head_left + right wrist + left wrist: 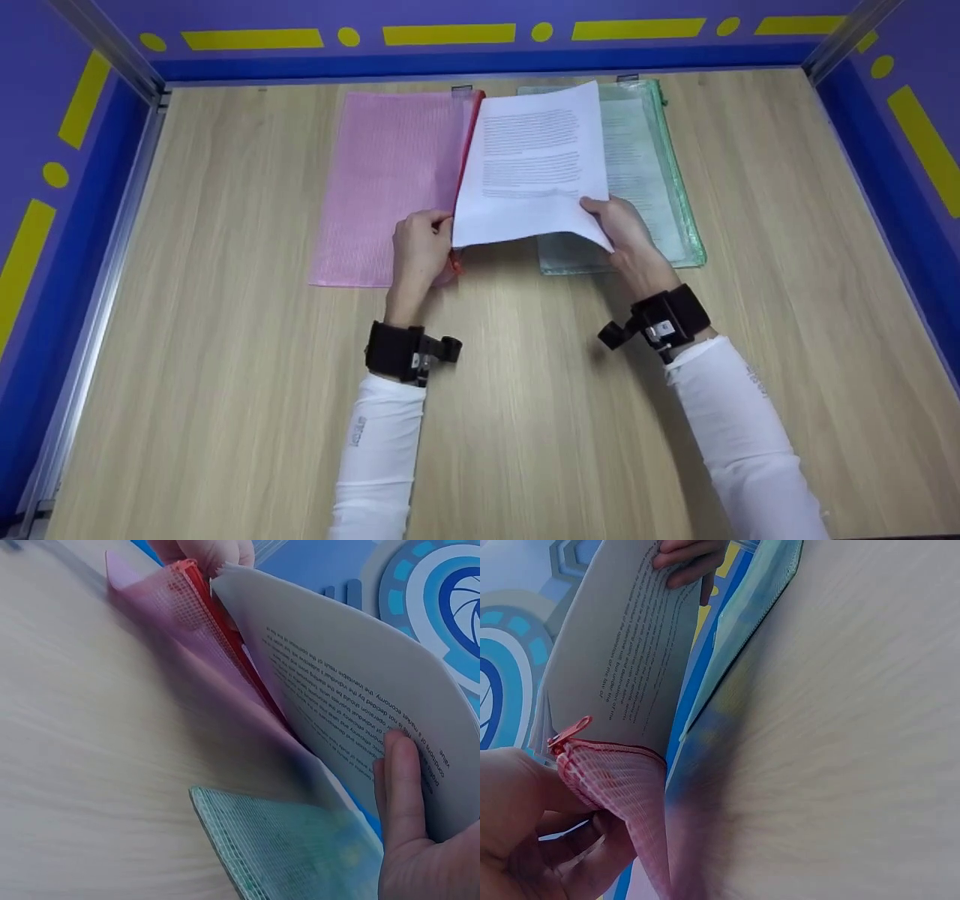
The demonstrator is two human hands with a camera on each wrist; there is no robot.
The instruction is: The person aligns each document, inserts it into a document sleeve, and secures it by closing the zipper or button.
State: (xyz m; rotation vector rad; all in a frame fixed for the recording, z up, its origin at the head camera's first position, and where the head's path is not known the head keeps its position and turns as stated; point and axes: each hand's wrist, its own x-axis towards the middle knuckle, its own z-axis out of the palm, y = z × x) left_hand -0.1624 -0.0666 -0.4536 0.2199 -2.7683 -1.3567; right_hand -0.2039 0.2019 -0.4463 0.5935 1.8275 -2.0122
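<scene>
A pink mesh zipper pouch (390,157) lies at the back of the table, its red zipper edge (244,671) lifted. My left hand (421,247) pinches that pouch near the front end of the zipper, by the red zipper pull (576,729). Several printed sheets of paper (529,217) stand tilted along the zipper, their left edge at the pouch's opening. At the stack's lower right edge, my right hand (628,231) holds them between thumb and fingers. Seen from the right wrist, the fingers (405,780) lie flat against the printed underside.
A green mesh zipper pouch (645,172) with printed paper inside lies to the right, partly covered by the sheets. The wooden table (510,412) ends at blue and yellow panels (450,56) behind and at both sides.
</scene>
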